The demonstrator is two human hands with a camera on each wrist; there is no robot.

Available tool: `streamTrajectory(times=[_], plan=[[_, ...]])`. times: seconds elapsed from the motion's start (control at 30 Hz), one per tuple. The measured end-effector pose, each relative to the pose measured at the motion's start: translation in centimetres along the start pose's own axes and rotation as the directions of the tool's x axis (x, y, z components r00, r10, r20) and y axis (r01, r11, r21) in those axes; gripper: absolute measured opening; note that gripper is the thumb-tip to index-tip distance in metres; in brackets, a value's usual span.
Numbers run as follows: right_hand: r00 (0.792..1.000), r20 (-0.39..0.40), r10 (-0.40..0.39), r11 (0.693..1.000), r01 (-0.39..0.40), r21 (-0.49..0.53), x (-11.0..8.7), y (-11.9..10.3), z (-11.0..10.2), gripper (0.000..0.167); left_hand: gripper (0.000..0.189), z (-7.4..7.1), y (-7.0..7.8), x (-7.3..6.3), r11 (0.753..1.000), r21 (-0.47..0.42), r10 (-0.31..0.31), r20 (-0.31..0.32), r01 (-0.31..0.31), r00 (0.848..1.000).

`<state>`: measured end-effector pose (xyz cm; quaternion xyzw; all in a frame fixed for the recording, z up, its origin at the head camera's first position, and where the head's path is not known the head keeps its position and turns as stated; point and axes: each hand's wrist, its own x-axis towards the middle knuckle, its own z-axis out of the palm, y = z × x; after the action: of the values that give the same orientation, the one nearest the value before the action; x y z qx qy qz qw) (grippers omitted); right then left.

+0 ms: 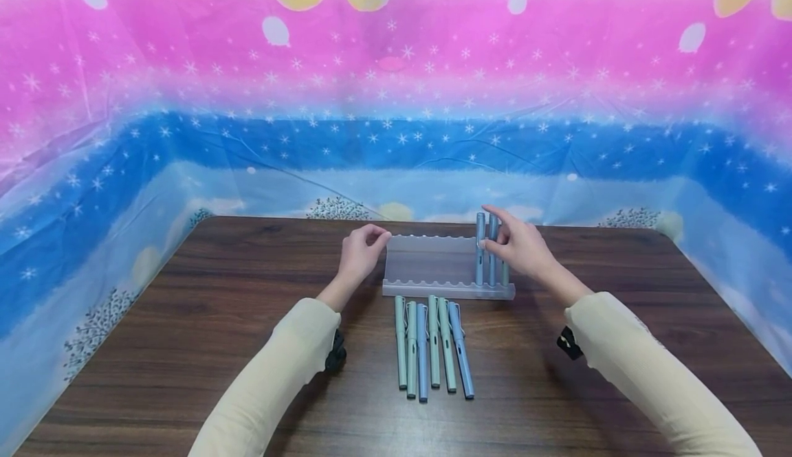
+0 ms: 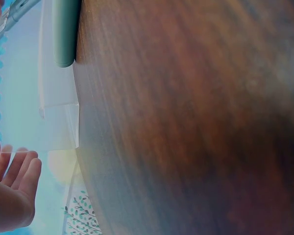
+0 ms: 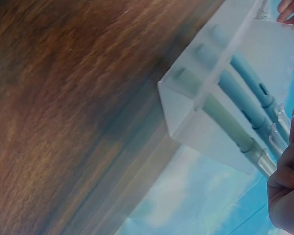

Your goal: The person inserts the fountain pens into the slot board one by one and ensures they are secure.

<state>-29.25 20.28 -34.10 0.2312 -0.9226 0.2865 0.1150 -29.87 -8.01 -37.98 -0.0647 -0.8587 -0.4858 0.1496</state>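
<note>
A clear plastic pen rack [image 1: 433, 258] with scalloped edges stands on the table. At its upper left corner, my left hand [image 1: 361, 254] pinches the edge between thumb and fingers; the left wrist view shows this hand [image 2: 14, 191] beside the rack's end. Two blue pens and a green pen [image 3: 225, 122] stand upright in the right end of the rack. My right hand [image 1: 522, 244] holds the leftmost blue pen [image 1: 479, 258], its index fingertip at the pen's top and its thumb on the side. The second blue pen [image 1: 492, 264] is partly covered by this hand.
In front of the rack, several capped pens lie side by side, among them a green pen [image 1: 401, 343] at the left and a blue pen [image 1: 460, 354] at the right. A patterned cloth [image 1: 396, 141] encloses the back and sides of the dark wooden table [image 1: 247, 264].
</note>
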Motion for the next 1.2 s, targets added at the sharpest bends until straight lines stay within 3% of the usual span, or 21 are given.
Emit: streamTrajectory(times=[0.17, 0.43, 0.83, 1.2], plan=[[0.998, -0.038, -0.040, 0.998, 0.042, 0.038, -0.4, -0.5, -0.1, 0.059, 0.020, 0.0, 0.0, 0.0, 1.000, 0.003, -0.003, 0.000, 0.003, 1.000], [0.997, -0.008, -0.075, 0.995, 0.075, 0.071, -1.7, -0.5, 0.9, 0.055, 0.019, 0.0, 0.0, 0.0, 1.000, 0.004, -0.002, -0.002, 0.002, 1.000], [0.993, 0.099, -0.058, 0.988, 0.043, 0.148, -3.7, -0.4, 2.4, 0.045, 0.019, 0.0, 0.0, 0.0, 1.000, 0.004, 0.006, -0.004, -0.006, 1.000], [0.980, 0.193, -0.040, 0.987, 0.009, 0.158, -4.6, -0.6, 3.3, 0.036, 0.019, 0.0, 0.0, -0.1, 1.000, 0.004, 0.001, -0.005, -0.001, 1.000]])
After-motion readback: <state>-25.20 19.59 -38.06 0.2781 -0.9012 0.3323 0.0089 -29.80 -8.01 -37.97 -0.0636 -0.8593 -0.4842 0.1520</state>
